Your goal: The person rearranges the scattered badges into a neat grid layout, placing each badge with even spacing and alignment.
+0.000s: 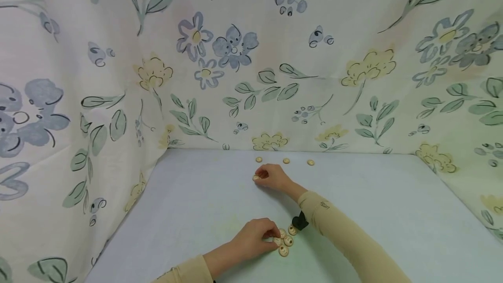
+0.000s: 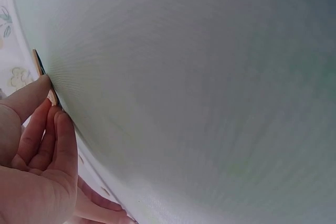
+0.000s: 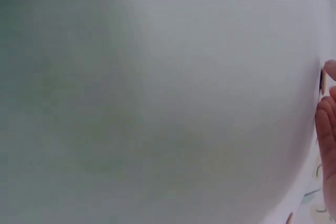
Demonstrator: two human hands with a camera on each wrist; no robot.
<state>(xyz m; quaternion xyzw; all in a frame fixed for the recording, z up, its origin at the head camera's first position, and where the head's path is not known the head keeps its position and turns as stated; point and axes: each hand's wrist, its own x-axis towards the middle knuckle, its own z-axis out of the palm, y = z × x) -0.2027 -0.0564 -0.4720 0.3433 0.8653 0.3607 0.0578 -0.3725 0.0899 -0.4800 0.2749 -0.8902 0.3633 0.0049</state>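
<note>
On the table, my right hand [image 1: 273,177] reaches forward and pinches a small round wooden disc [image 1: 256,178] at its edges. The same disc [image 3: 323,81] shows edge-on at the right border of the right wrist view, between thumb and fingers. Nearer to me, my left hand [image 1: 257,238] grips a wooden disc [image 1: 277,242] at the left side of a small cluster. Several like discs [image 1: 288,241] with dark printed marks lie in that cluster. In the left wrist view, the thumb and fingers of the left hand [image 2: 50,145] meet at a thin disc [image 2: 53,97].
Beyond the right hand, three discs lie in a spaced row: left disc [image 1: 259,159], middle disc [image 1: 286,160] and right disc [image 1: 311,162]. A floral cloth [image 1: 271,112] hangs around the pale table [image 1: 196,204]. A black object [image 1: 300,221] sits at the right wrist.
</note>
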